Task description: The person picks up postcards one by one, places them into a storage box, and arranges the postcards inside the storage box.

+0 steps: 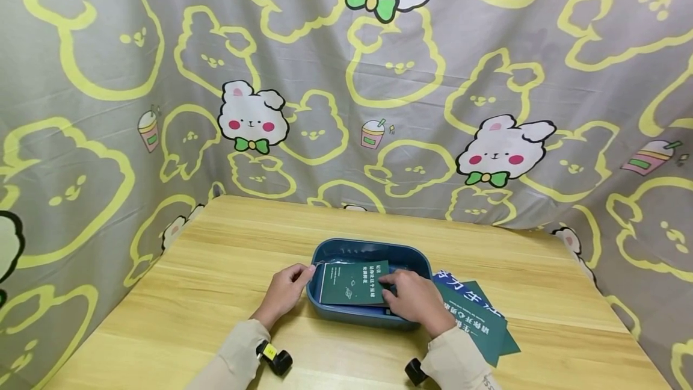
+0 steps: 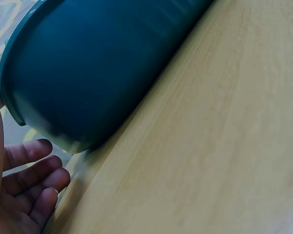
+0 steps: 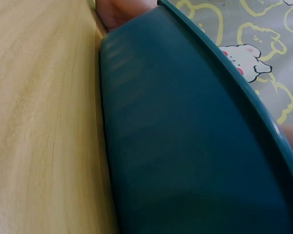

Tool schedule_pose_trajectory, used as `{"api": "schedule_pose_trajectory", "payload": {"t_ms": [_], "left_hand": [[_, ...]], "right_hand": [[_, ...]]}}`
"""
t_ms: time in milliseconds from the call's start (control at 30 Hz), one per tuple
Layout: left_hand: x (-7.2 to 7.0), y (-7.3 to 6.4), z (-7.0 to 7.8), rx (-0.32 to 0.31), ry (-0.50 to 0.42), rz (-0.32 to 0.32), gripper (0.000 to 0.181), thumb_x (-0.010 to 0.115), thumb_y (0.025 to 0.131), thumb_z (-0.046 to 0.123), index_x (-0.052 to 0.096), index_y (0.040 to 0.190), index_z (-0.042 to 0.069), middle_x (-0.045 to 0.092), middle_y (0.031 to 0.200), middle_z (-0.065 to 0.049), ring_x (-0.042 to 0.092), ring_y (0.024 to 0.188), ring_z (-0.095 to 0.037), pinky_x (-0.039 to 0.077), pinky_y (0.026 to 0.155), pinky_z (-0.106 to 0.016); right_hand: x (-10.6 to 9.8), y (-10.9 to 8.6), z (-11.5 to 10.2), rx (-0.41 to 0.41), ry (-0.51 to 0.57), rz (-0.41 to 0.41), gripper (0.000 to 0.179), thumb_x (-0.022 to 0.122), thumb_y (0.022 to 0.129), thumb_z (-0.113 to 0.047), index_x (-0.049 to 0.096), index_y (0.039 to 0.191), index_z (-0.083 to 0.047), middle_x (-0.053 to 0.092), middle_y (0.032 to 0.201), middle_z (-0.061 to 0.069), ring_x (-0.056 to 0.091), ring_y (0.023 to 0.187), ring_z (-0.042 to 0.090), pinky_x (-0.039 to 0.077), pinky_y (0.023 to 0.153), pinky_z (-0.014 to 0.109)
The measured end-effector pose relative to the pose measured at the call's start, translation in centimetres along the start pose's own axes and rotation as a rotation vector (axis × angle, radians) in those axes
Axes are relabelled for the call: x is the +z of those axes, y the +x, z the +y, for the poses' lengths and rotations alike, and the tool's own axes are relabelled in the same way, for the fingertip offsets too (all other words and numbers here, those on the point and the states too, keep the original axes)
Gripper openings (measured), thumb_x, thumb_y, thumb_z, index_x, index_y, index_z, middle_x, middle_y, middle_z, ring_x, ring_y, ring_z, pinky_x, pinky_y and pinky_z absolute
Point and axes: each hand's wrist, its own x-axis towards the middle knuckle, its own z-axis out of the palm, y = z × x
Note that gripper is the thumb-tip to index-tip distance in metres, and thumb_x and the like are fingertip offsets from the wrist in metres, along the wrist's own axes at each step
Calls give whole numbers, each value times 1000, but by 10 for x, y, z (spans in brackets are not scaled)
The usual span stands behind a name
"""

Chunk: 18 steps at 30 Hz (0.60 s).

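A dark blue-green plastic basin (image 1: 368, 316) stands on the table, with a green card (image 1: 346, 287) bearing white Chinese writing and a small drawing inside. My left hand (image 1: 284, 292) is at the basin's left end, thumb at the rim by the card's corner. The left wrist view shows the other fingers (image 2: 34, 173) relaxed outside the wall. My right hand (image 1: 414, 297) reaches over the right side of the basin, its index fingertip on the card's right edge and the thumb close beside it. I cannot tell whether it pinches the card. In the right wrist view the basin wall (image 3: 185, 136) hides those fingers.
Several green and blue cards (image 1: 479, 321) lie fanned on the wooden table (image 1: 260, 227) to the right, partly under my right forearm. A grey curtain (image 1: 325, 77) with rabbit prints surrounds the table's back and sides.
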Motion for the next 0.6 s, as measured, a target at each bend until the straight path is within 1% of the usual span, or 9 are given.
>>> {"api": "schedule_pose_trajectory", "payload": {"t_ms": [100,200,467,600], "left_hand": [[0,1,1,-4,-3,-2,34,57,98,40,69,89,9,59,78,2,52,72,-14,43,68,-31],[0,0,1,-8,-2,-3,35,57,98,41,69,90,9,58,77,2,51,72,-15,43,68,-31],[0,0,0,-12,3,1,33,57,98,40,70,90,10,58,77,3,52,72,-14,43,67,-30],[0,0,1,-10,4,1,35,56,98,41,70,91,9,59,78,2,52,72,-14,43,67,-30]], "right_hand": [[0,0,0,4,6,-15,27,67,90,-24,72,116,-17,64,119,10,44,61,12,31,43,28],[1,1,1,12,6,-33,29,66,90,-24,71,118,-16,64,120,11,41,57,13,28,40,28],[2,1,0,30,-15,-72,31,67,89,-25,71,118,-17,64,121,10,41,57,14,26,39,29],[2,2,0,33,-33,-85,32,68,88,-26,71,119,-17,64,121,10,46,64,15,28,41,30]]}}
